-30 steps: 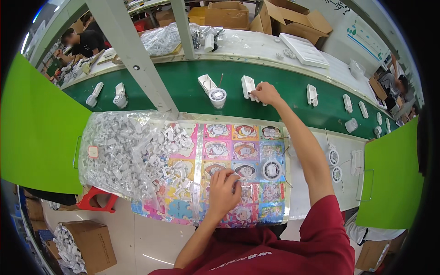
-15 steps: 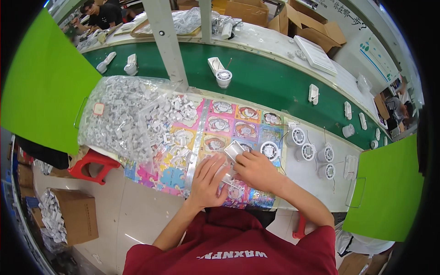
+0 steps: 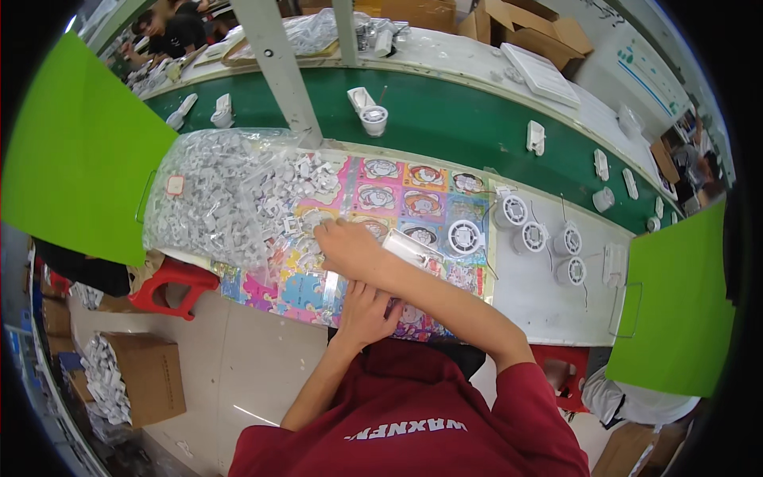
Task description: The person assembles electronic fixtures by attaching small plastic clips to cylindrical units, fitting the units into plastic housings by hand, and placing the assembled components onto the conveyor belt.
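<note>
My right hand (image 3: 350, 248) reaches across to the left, at the near edge of a loose pile of small white plastic parts (image 3: 296, 191). Its fingers are bent downward and closed; whatever they pinch is hidden beneath them. My left hand (image 3: 367, 315) rests near the table's front edge, just below the right forearm, its fingers spread and thumb apart. A white rectangular plastic housing (image 3: 407, 245) lies beyond the right forearm, its near side partly covered by the arm. Next to it sits a round white lamp part (image 3: 464, 237) with a wire.
A large clear bag (image 3: 207, 199) of white parts lies to the left. Several white cup-shaped parts (image 3: 529, 237) with wires stand at the right. Beyond runs a green conveyor (image 3: 461, 119) carrying white assemblies. Green panels (image 3: 675, 302) flank me; a metal post (image 3: 278, 71) rises ahead.
My right hand has left the white housing and moved left to the small parts. The housing now lies on the mat. My left hand has drawn slightly nearer to me.
</note>
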`<state>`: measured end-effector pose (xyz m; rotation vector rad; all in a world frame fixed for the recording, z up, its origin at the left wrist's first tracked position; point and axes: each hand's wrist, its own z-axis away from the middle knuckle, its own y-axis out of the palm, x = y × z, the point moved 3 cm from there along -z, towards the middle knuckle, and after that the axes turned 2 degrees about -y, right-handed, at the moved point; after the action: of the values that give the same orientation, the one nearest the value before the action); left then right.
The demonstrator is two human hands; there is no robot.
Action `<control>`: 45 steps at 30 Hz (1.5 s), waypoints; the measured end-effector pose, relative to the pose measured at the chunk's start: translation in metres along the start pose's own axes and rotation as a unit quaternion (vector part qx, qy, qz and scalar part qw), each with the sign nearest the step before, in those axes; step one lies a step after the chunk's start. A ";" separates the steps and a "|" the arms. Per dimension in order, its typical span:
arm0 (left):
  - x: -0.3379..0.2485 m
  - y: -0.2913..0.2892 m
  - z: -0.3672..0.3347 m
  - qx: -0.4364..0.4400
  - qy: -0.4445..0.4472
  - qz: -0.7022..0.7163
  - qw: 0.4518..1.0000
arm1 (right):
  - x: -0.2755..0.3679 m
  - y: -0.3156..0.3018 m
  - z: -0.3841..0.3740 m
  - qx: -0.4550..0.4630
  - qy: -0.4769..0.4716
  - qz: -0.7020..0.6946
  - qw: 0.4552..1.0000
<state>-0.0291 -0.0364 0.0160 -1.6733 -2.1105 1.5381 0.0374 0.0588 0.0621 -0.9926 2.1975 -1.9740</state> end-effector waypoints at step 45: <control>-0.048 0.061 -0.139 0.138 0.032 0.038 0.989 | -0.091 -0.093 0.245 -0.416 0.302 -0.336 0.789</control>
<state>0.1124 0.0132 0.0688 -1.6955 -1.7261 1.6821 0.2535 -0.1154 0.0628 -1.5549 3.6868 -1.5804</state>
